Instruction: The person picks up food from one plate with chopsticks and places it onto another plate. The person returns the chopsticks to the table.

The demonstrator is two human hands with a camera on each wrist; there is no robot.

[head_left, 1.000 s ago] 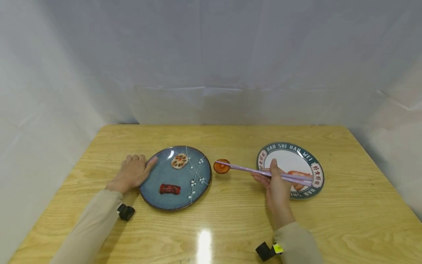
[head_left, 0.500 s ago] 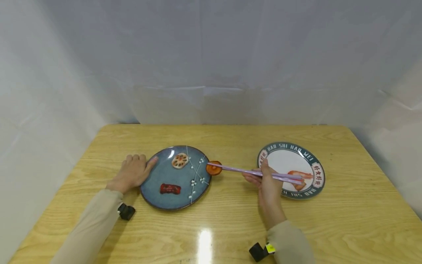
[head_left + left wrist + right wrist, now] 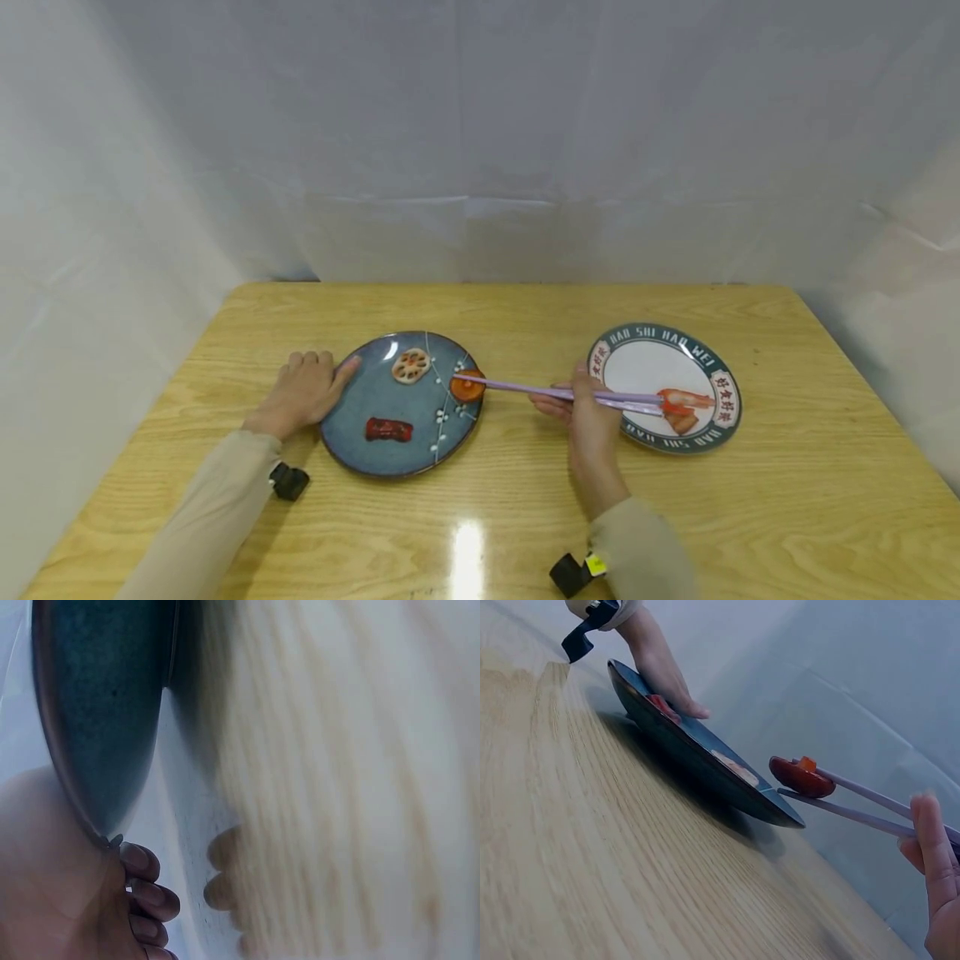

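Observation:
A pair of light purple chopsticks is gripped in my right hand. Their tips pinch a round brown-orange mushroom. In the right wrist view the mushroom hangs just above the near rim of the blue plate, apart from it. My left hand holds the left rim of that blue plate, thumb over the edge. A lotus root slice and a dark red glazed piece of food lie on the plate. In the left wrist view curled fingers show below the rim.
A white plate with a green lettered rim stands to the right, partly behind the right hand and chopsticks. An orange-and-white piece of food lies on it. Both plates are on a wooden table, with pale sheeting behind.
My right hand has moved left with the chopsticks, carrying the mushroom from beside the blue plate to over its right rim. The left hand and both plates look unmoved.

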